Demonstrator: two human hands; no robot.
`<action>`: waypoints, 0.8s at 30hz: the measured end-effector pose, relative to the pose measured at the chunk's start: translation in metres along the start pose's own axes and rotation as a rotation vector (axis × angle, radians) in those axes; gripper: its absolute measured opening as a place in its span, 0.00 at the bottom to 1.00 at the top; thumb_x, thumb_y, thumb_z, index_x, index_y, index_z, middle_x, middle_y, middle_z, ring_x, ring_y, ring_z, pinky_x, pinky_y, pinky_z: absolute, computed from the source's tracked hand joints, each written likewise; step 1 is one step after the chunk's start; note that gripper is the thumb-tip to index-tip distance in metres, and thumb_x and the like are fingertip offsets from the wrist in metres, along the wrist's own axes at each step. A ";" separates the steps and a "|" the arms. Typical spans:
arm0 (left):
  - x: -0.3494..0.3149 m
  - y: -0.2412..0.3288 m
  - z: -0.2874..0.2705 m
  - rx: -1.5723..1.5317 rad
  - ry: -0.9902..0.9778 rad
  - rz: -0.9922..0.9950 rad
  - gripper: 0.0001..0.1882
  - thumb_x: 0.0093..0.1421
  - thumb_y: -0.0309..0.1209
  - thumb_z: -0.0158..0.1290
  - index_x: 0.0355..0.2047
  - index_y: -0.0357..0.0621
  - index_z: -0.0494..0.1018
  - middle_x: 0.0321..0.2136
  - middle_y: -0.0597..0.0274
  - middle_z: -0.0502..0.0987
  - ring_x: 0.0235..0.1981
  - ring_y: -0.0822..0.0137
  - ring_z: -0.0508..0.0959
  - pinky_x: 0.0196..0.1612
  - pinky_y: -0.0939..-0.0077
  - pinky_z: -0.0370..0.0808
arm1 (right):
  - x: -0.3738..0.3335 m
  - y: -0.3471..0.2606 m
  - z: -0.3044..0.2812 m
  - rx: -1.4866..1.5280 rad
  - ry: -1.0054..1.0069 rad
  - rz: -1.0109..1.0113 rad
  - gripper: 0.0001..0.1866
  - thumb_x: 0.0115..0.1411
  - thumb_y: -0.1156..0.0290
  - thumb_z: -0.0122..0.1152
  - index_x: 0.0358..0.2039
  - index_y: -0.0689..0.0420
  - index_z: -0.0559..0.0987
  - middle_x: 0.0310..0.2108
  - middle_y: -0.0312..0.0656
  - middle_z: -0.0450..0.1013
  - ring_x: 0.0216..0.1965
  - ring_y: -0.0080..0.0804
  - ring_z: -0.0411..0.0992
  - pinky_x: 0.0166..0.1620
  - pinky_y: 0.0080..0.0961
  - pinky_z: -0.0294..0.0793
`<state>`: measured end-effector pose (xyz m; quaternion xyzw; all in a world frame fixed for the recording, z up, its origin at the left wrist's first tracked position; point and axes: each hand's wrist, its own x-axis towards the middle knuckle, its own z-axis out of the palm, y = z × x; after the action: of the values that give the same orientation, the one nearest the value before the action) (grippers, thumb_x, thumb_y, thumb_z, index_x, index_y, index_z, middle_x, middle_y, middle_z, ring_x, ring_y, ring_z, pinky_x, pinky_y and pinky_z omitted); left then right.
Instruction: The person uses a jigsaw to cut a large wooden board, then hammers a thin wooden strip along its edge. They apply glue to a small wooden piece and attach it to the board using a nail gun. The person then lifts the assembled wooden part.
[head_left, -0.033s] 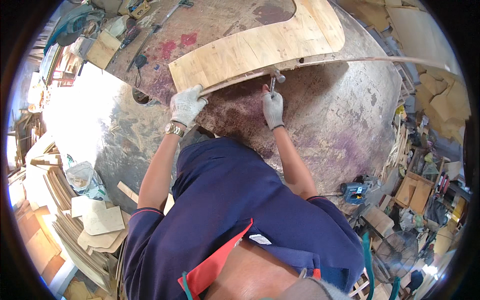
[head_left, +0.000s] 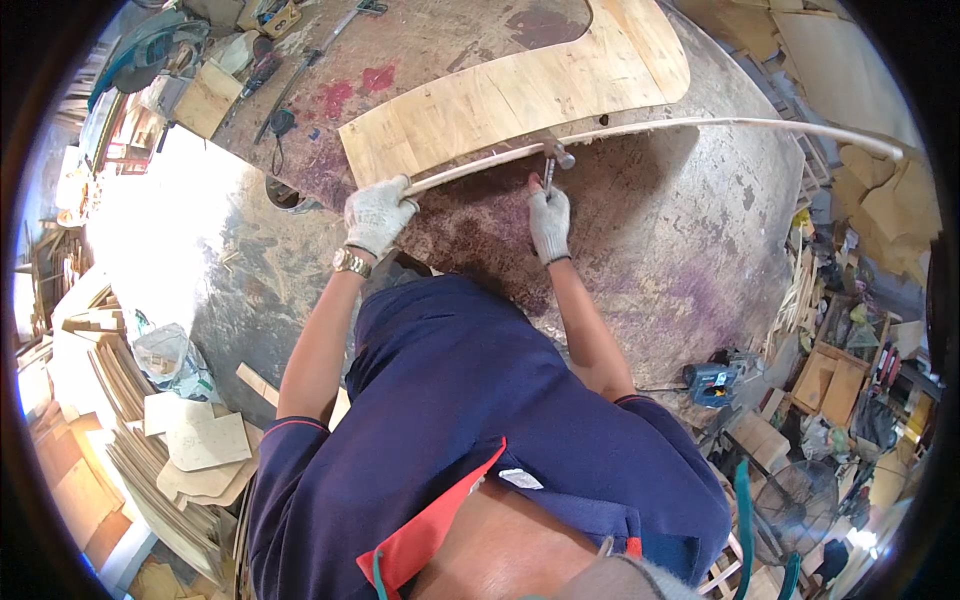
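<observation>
A curved panel of pale wood (head_left: 480, 100) lies on the large worn table. Along its near edge runs a long thin wooden strip (head_left: 770, 122), its free end reaching well past the panel to the right. My left hand (head_left: 380, 215), in a white knit glove, is closed on the strip's left end at the panel's near left corner. In my gloved right hand (head_left: 550, 222) is a hammer (head_left: 563, 157), upright in my grip with its head against or very close to the strip; I cannot tell if they touch.
A tape measure (head_left: 282, 122), a drill (head_left: 262, 68) and a long bar clamp (head_left: 310, 62) lie at the far left of the table. A blue power tool (head_left: 710, 384) sits at the right. Stacked wood offcuts (head_left: 160, 490) fill the lower left; a fan (head_left: 795, 505) stands lower right.
Both hands have shifted very slightly to the right, the hammer with the right one. The strip's free right end has swung a little toward me, and the strip looks sharper now.
</observation>
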<state>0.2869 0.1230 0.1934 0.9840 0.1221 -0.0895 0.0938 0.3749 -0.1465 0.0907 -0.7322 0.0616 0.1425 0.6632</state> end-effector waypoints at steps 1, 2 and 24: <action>-0.006 0.002 0.005 -0.001 -0.079 -0.007 0.18 0.55 0.45 0.62 0.40 0.48 0.76 0.31 0.51 0.82 0.35 0.49 0.84 0.38 0.52 0.78 | -0.006 0.004 0.000 0.039 0.036 -0.042 0.20 0.69 0.51 0.61 0.26 0.51 0.74 0.16 0.25 0.62 0.15 0.15 0.59 0.19 0.21 0.58; -0.014 0.006 0.011 0.018 -0.056 0.021 0.17 0.55 0.44 0.61 0.39 0.48 0.77 0.29 0.52 0.82 0.34 0.48 0.84 0.38 0.52 0.79 | -0.012 0.007 -0.006 0.052 0.078 -0.044 0.19 0.69 0.50 0.62 0.28 0.50 0.73 0.15 0.25 0.62 0.14 0.15 0.60 0.18 0.20 0.58; -0.073 0.052 0.127 0.521 0.024 0.285 0.39 0.53 0.50 0.65 0.57 0.33 0.70 0.53 0.39 0.76 0.48 0.44 0.81 0.49 0.58 0.79 | -0.069 0.019 -0.076 -0.633 0.430 -0.002 0.16 0.62 0.58 0.64 0.38 0.60 0.78 0.27 0.53 0.78 0.29 0.55 0.76 0.37 0.45 0.75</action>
<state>0.2109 0.0308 0.0933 0.9831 -0.0434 -0.0922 -0.1518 0.3132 -0.2307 0.0989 -0.9139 0.1515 -0.0029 0.3765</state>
